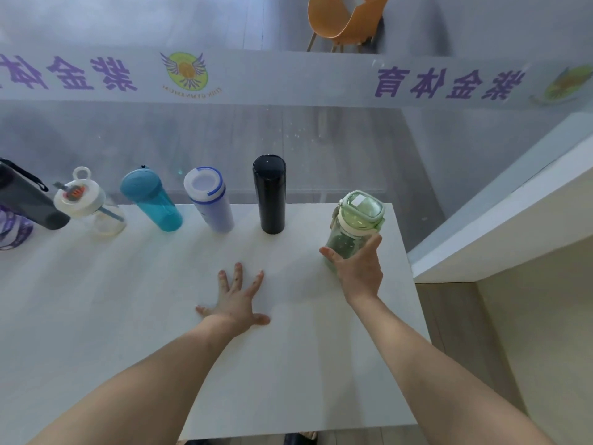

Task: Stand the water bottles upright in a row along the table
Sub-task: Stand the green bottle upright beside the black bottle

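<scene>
Several bottles stand upright in a row along the far edge of the white table (pixel 128 300): a dark grey bottle (pixel 29 200), a clear bottle with a white lid (pixel 90 207), a teal bottle (pixel 154 203), a lilac bottle with a white lid (pixel 210 200) and a black flask (pixel 271 194). At the right end stands a green bottle (pixel 356 220) with a square lid. My right hand (pixel 357 268) wraps around its lower body. My left hand (pixel 239 300) lies flat on the table with fingers spread, holding nothing.
A glass partition with purple lettering (pixel 449 83) runs right behind the row. The table's right edge lies close to the green bottle. A white ledge (pixel 513 213) stands to the right. An orange chair (pixel 346 20) sits beyond the glass. A purple strap (pixel 12 229) lies at far left.
</scene>
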### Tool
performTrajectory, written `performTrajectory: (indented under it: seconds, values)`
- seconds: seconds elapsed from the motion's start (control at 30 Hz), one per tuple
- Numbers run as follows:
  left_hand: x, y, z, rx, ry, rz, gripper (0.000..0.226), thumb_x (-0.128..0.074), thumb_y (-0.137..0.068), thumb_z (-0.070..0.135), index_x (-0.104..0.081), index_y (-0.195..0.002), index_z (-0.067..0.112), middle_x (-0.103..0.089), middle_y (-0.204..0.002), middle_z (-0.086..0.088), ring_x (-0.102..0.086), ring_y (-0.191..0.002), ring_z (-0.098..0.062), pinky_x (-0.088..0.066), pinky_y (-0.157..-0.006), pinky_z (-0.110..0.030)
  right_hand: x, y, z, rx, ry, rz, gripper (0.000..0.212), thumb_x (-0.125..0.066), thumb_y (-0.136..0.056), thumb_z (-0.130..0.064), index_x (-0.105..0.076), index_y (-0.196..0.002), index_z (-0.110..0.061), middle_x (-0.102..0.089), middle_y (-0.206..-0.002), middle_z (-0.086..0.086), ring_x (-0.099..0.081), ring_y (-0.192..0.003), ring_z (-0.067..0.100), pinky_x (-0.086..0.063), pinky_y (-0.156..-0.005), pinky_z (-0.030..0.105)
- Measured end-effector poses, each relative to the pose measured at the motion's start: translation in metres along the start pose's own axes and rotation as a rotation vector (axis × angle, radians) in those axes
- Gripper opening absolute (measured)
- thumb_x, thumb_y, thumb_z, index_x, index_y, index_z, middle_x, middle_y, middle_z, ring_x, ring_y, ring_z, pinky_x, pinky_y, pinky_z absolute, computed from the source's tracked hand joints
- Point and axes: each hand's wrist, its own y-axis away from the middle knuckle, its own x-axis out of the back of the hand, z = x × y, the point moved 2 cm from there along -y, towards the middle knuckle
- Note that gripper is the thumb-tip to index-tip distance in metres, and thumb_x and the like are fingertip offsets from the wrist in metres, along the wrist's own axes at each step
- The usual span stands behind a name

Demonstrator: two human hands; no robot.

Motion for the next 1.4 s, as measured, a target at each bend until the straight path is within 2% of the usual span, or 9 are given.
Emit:
performTrajectory:
  seconds: [0.13,0.27,0.4,0.53,0.7,0.83,1.13,1.27,1.4]
  values:
    - [-0.001,-0.001,-0.002,0.001,-0.006,0.0,0.114,-0.075,-0.084,0.061,0.017,-0.151,0.062,0.045,-0.158,0.015,0.037,-0.149,-0.027,-0.015,-0.105,-0.088,0.0,0.007,0.01,0.018,-0.023,-0.032,0.088,-0.081,-0.073,-0.054,-0.031,-0.139,-0.026,-0.055,-0.135,-0.009,-0.061,-0.12,0.022,-0.051,-0.086,0.043]
    - [-0.002,-0.002,-0.002,0.0,-0.004,-0.003,0.115,-0.075,-0.084,0.06,0.018,-0.151,0.062,0.045,-0.158,0.015,0.037,-0.149,-0.027,-0.014,-0.105,-0.087,0.005,0.005,0.015,0.014,-0.027,-0.036,0.081,-0.081,-0.075,-0.053,-0.036,-0.137,-0.027,-0.053,-0.132,-0.008,-0.059,-0.117,0.02,-0.047,-0.083,0.039]
    - [-0.002,-0.003,-0.003,0.0,0.001,-0.003,0.116,-0.076,-0.083,0.061,0.018,-0.151,0.062,0.045,-0.158,0.015,0.038,-0.149,-0.027,-0.013,-0.105,-0.087,0.004,-0.001,0.013,0.022,-0.061,0.007,0.088,-0.092,-0.066,-0.053,-0.036,-0.129,-0.026,-0.05,-0.127,-0.006,-0.058,-0.114,0.021,-0.053,-0.084,0.04]
    - [-0.003,-0.004,-0.003,0.002,-0.002,-0.009,0.116,-0.076,-0.083,0.062,0.019,-0.15,0.063,0.046,-0.157,0.015,0.038,-0.149,-0.027,-0.012,-0.106,-0.087,0.0,0.0,0.024,0.042,-0.141,-0.093,0.095,-0.091,-0.069,-0.043,-0.034,-0.143,-0.028,-0.049,-0.135,-0.003,-0.055,-0.119,0.016,-0.052,-0.096,0.037]
    - [-0.003,-0.006,-0.003,0.007,-0.005,-0.012,0.116,-0.075,-0.083,0.062,0.019,-0.15,0.063,0.046,-0.157,0.015,0.038,-0.149,-0.027,-0.013,-0.106,-0.087,-0.008,0.005,0.038,0.043,-0.242,-0.14,0.065,-0.08,-0.085,-0.027,-0.042,-0.136,-0.034,-0.064,-0.126,-0.009,-0.064,-0.114,0.012,-0.055,-0.101,0.043]
    - [-0.003,-0.005,-0.002,0.009,-0.013,-0.012,0.116,-0.075,-0.083,0.061,0.019,-0.15,0.063,0.046,-0.157,0.015,0.038,-0.149,-0.027,-0.014,-0.104,-0.088,-0.015,-0.002,0.033,0.038,-0.255,-0.142,0.064,-0.08,-0.087,-0.026,-0.041,-0.138,-0.035,-0.063,-0.127,-0.012,-0.064,-0.116,0.012,-0.055,-0.102,0.043]
    - [-0.004,-0.006,-0.002,0.006,-0.019,0.0,0.115,-0.074,-0.084,0.061,0.021,-0.15,0.063,0.046,-0.157,0.015,0.038,-0.149,-0.027,-0.015,-0.103,-0.088,-0.03,-0.041,0.01,0.091,-0.127,-0.147,0.067,-0.078,-0.088,-0.024,-0.038,-0.142,-0.019,-0.062,-0.133,0.001,-0.063,-0.118,0.024,-0.053,-0.101,0.046]
    - [-0.004,-0.006,-0.002,0.01,-0.03,0.007,0.114,-0.073,-0.085,0.062,0.022,-0.149,0.063,0.046,-0.157,0.015,0.037,-0.149,-0.027,-0.016,-0.103,-0.088,-0.034,-0.051,0.002,0.088,-0.134,-0.136,0.06,-0.076,-0.09,-0.021,-0.039,-0.136,-0.018,-0.062,-0.13,0.001,-0.062,-0.117,0.026,-0.052,-0.1,0.043]
    - [-0.005,-0.005,-0.002,0.01,-0.029,0.009,0.114,-0.072,-0.086,0.062,0.022,-0.149,0.063,0.046,-0.158,0.015,0.037,-0.15,-0.027,-0.017,-0.103,-0.087,-0.038,-0.058,-0.002,0.097,-0.109,-0.129,0.064,-0.077,-0.089,-0.022,-0.038,-0.14,-0.016,-0.062,-0.133,0.004,-0.062,-0.118,0.029,-0.051,-0.1,0.043]
